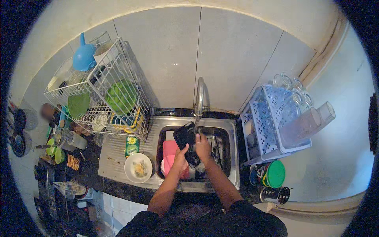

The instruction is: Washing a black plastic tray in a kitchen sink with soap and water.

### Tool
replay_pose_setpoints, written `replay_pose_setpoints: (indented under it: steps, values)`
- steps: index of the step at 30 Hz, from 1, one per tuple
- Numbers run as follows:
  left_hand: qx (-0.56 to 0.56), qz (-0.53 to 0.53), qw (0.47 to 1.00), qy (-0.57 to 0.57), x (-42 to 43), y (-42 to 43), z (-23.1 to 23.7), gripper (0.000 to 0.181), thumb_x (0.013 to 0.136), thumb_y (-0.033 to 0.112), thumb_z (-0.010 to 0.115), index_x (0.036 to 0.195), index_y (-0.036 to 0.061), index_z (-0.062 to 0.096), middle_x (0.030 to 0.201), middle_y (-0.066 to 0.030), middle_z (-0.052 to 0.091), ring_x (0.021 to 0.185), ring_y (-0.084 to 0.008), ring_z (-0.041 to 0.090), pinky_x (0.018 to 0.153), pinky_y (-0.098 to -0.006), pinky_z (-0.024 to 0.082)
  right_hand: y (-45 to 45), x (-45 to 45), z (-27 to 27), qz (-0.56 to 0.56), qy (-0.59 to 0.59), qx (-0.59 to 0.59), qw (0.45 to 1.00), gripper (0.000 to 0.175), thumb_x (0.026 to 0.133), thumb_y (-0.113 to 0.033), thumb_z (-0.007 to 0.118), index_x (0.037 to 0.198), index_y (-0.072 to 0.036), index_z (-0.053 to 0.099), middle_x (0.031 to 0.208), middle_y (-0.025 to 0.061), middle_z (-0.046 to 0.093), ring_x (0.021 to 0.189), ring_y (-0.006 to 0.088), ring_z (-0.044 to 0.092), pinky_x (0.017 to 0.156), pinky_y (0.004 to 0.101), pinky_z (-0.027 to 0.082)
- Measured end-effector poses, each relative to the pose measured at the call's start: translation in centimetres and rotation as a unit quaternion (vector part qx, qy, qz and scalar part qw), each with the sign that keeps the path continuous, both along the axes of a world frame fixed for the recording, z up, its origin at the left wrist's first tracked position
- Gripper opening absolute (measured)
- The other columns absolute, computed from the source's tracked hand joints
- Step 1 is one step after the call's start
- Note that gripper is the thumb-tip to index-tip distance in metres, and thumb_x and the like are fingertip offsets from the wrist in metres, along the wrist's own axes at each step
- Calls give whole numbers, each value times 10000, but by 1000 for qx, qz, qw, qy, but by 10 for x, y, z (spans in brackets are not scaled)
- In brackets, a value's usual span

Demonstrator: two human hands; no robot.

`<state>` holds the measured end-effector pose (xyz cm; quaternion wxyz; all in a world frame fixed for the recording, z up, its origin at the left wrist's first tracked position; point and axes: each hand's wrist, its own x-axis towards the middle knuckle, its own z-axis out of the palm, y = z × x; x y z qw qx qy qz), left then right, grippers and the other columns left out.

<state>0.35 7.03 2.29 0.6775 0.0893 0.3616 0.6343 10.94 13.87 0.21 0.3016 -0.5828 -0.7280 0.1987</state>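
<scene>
Over the sink basin (228,169), my left hand (180,160) grips the lower left edge of a black container (184,134), its thumb along the side. The container is tilted below the curved metal faucet (200,94), and water seems to run down onto it. At its right side is my right hand (202,146), fingers curled against it; whether something small is inside that hand cannot be seen. A pink plastic container (170,152) sits in the basin's left part. Cutlery and other dark dishes (217,148) lie to the right, partly hidden by my hands.
On the ribbed drainboard (114,160) are a white bowl (138,168) with food residue and a green packet (132,146). A white wire dish rack (97,89) stands left. Right are a plastic rack with glasses (272,118), a green-lidded tin (275,174) and a perforated metal holder (275,195).
</scene>
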Motion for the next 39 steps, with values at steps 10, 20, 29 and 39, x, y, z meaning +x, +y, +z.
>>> replay_pose_setpoints:
  steps: [10,20,29,39]
  values:
    - [33,57,919,389,10,5,5,318,831,200,653,1042,-20,561,968,-83,628,874,-154,583,801,-299,459,-32,19,-1,-165,140,-51,975,409,928,-366,406,883,-6,597,809,239,606,773,432,570,690,461,441]
    - [50,124,820,557,9,29,-65,1052,618,319,819,1346,-46,153,1301,-253,335,1167,-330,399,974,-391,346,-49,13,-6,-50,202,-13,978,400,909,-357,478,997,27,550,896,203,597,844,334,572,740,397,437]
    - [138,54,939,310,13,35,-16,1095,685,333,754,1424,106,-21,1381,-163,243,1236,-279,316,1017,-383,299,-36,17,-6,144,312,-219,913,513,966,-398,329,1209,29,476,1137,155,561,1061,253,522,930,344,382]
    - [88,35,979,-179,11,37,-32,530,884,491,396,1199,80,508,1151,-92,567,1034,-235,554,923,-348,424,-18,1,-6,190,27,-4,981,521,929,-325,430,1357,-48,323,1426,196,261,1327,410,183,1079,476,159]
